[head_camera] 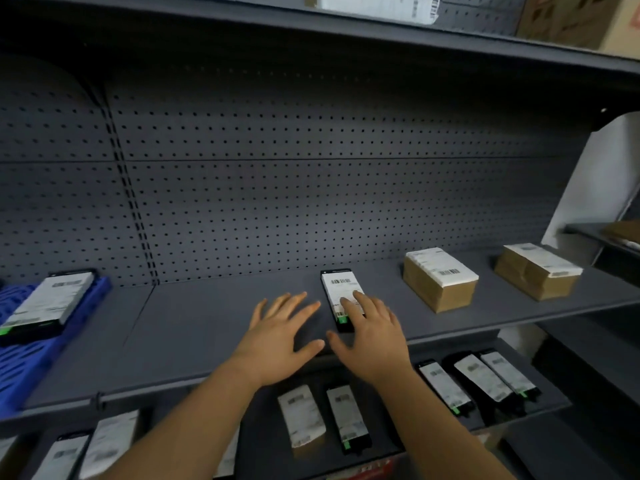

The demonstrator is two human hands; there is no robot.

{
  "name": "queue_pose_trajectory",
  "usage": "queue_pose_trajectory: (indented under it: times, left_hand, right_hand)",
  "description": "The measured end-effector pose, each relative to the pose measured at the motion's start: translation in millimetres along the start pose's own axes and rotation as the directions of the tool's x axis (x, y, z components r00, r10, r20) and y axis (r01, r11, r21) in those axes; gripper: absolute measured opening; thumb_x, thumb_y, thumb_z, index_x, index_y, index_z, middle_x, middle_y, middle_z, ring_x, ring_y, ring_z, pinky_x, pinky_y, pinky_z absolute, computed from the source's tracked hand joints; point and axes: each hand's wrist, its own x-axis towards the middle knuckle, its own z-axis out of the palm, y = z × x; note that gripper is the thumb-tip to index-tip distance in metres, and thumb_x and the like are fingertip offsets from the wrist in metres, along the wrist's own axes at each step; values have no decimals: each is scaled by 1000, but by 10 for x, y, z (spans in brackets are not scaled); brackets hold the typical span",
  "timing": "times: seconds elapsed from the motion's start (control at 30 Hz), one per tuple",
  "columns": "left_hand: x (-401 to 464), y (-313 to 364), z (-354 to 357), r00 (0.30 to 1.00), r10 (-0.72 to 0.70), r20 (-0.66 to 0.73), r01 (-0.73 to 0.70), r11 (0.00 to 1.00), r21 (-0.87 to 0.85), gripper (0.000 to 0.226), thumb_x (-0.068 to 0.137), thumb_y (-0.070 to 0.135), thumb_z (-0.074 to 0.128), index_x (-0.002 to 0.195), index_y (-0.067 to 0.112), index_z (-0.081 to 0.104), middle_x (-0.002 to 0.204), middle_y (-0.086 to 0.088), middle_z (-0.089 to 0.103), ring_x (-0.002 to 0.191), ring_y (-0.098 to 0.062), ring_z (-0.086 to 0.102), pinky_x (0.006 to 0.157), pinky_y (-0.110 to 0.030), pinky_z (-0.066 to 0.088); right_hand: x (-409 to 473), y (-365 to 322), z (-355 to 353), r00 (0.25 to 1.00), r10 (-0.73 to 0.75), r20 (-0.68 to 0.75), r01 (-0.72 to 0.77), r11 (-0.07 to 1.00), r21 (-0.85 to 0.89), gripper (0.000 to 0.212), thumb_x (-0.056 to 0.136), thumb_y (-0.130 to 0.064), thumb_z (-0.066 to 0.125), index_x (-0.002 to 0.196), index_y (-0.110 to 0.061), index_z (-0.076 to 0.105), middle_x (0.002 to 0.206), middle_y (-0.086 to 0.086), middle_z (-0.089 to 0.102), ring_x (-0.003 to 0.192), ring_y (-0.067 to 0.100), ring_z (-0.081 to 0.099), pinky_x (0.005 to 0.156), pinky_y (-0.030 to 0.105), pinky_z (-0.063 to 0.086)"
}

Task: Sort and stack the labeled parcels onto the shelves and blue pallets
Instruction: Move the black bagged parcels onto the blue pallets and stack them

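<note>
text: none legible | parcel labels (343, 292): barcodes and print too blurred to read

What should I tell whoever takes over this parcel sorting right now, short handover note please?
Left hand: open, flat on the middle shelf, holding nothing.
Right hand: open, fingers resting on the flat black parcel.
Done: two cardboard boxes on the same shelf; one black parcel on the blue pallet; more flat parcels on the lower shelf.
Left: square up this parcel, then fetch further parcels.
</note>
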Motion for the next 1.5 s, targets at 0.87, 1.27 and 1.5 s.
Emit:
queue_pose_trajectory:
  times: [0.87, 1.27, 1.5]
  left_hand:
    - [-151, -179, 101, 969, -242, -41, 243, 970, 17, 78, 80, 79, 15, 150, 43, 16, 159, 11, 14, 147, -14, 7, 119, -45, 2]
    - [-669, -631, -349, 981, -187, -60, 188, 982, 18, 79, 80, 78, 12, 151, 42, 10, 161, 10, 5, 148, -15, -1, 119, -47, -2]
    - [-1359, -1389, -602, 967, -231, -105, 235, 972, 24, 79, 80, 78, 15, 150, 43, 11, 161, 11, 8, 148, -15, 1, 119, -47, 1]
  right_hand:
    - [521, 98, 399, 991, 19, 132, -7, 996, -90, 57, 92, -40, 38, 147, -25, 31, 158, 0, 18, 137, 28, 24, 100, 46, 36]
    - [166, -886, 222, 998, -21, -63, 18, 999, -52, 52, 71, -30, 72, 121, -17, 65, 130, 9, 60, 111, 36, 56, 75, 51, 51]
    - [-70, -1910, 284, 993, -47, -105, 47, 999, 1, 52, 70, -29, 74, 120, -18, 65, 129, 10, 60, 112, 35, 56, 77, 51, 50]
